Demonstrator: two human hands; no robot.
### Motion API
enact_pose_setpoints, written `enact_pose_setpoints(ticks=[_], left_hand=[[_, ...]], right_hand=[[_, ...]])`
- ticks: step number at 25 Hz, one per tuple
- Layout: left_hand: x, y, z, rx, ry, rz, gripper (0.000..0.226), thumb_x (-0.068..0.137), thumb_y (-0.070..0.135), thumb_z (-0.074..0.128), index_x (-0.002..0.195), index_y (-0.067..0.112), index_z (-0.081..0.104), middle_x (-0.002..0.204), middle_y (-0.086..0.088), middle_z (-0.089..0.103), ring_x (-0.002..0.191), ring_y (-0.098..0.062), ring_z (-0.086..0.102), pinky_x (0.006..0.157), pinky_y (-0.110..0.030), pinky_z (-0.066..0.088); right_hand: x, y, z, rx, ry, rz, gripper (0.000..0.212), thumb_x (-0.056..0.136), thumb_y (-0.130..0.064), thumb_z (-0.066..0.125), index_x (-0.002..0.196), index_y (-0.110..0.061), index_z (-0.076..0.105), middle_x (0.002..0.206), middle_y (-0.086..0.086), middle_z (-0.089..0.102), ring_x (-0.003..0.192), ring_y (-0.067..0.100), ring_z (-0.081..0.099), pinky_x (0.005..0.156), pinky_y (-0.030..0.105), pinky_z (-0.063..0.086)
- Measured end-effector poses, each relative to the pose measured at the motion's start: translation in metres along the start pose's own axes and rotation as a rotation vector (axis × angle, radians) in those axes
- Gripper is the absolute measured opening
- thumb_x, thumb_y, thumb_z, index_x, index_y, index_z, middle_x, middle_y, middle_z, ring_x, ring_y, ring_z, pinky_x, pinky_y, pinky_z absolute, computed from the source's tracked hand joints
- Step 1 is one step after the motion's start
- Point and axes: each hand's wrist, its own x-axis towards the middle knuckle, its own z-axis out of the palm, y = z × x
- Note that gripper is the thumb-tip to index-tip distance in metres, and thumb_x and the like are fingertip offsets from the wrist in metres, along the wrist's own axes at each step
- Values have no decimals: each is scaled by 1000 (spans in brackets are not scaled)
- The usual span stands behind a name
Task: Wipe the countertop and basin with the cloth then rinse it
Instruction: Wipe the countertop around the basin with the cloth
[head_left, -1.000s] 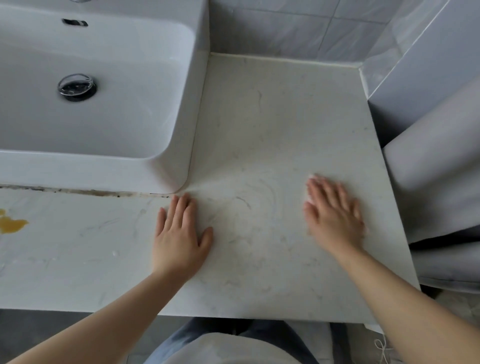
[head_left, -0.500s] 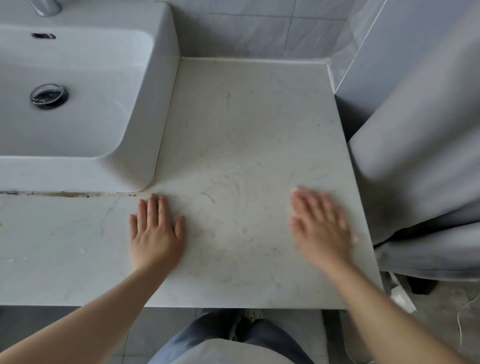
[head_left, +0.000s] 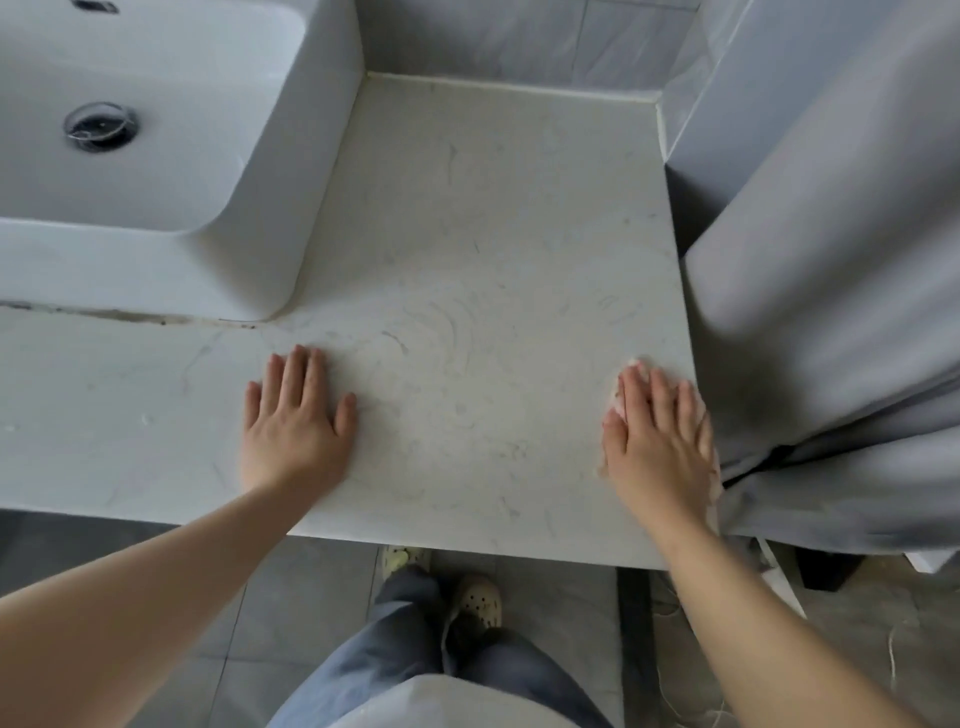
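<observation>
Pressing flat, your right hand (head_left: 660, 441) covers a pale cloth (head_left: 631, 370) at the countertop's (head_left: 493, 234) right edge, fingers straight and together, the cloth peeking past your fingertips. Your left hand (head_left: 293, 421) lies palm-down near the front edge, fingers extended, holding nothing, just beside the basin's (head_left: 249, 270) front corner.

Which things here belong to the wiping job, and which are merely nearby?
Belong: countertop; basin; cloth, mostly hidden under the flat right hand; left hand, flat on the countertop.
Nearby: grey curtain; wall tiles; shoes.
</observation>
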Motion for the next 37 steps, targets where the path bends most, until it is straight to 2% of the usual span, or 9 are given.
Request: enact_pose_setpoints(ticks=[5,8,11,16,20,26,28,31,37], left_hand=[[-1,0,1,5,0,9,62,96,45,18,150,16,5,158,0,1,144,-18,-6,116,-35,-6],[0,0,3,11,4,13,62,96,46,18,150,17,5,158,0,1,144,-17,-6,117,-35,-5],[1,-1,2,13,1,16,63,96,47,16,150,17,4,158,0,0,144,-17,-7,117,-35,-5],[-1,1,0,-27,4,35,64,96,48,14,150,17,1,158,1,-3,144,-17,-9,116,-35,-7],[9,-24,-7,-27,19,163,74,87,61,13,149,21,14,156,6,10,144,-14,3,114,-31,3],[21,-73,-17,139,-93,436,69,94,58,11,143,14,31,147,-1,35,136,-16,28,112,-30,2],[19,-71,-15,138,-94,429,67,94,57,14,143,15,32,147,-4,34,136,-21,28,113,-34,3],[19,-75,-9,138,-57,426,68,93,59,14,143,16,34,147,-11,34,137,-25,25,112,-36,4],[19,-75,-8,112,-40,371,78,89,65,12,140,13,39,146,-15,38,137,-31,28,112,-38,5]], right_hand=[[-71,12,10,-81,-37,-248,59,94,-49,9,146,-24,25,151,2,31,140,29,26,112,44,18],[-18,18,1,-50,-18,-113,68,85,-51,2,148,-27,16,156,0,20,145,27,12,116,43,11],[-33,-6,7,-6,54,14,63,88,-45,17,143,-20,35,148,8,38,138,35,29,113,48,22],[-66,3,8,-120,-5,-358,56,98,-46,8,146,-21,25,152,2,28,142,25,19,115,37,8],[-10,-23,2,28,43,125,61,93,-45,8,149,-23,6,158,4,6,145,29,2,118,43,1],[-54,-100,20,-98,-52,-437,57,97,-48,8,147,-24,21,154,1,21,141,28,22,114,38,4],[-24,-66,15,-90,-14,-238,64,90,-55,-4,148,-28,-1,158,-2,2,145,23,1,118,36,-2],[0,-84,10,3,47,119,76,81,-54,-4,150,-23,8,158,4,7,145,28,0,118,45,1],[-38,-127,19,-102,-5,-388,62,94,-51,3,148,-24,16,154,-2,15,143,24,16,117,38,4]])
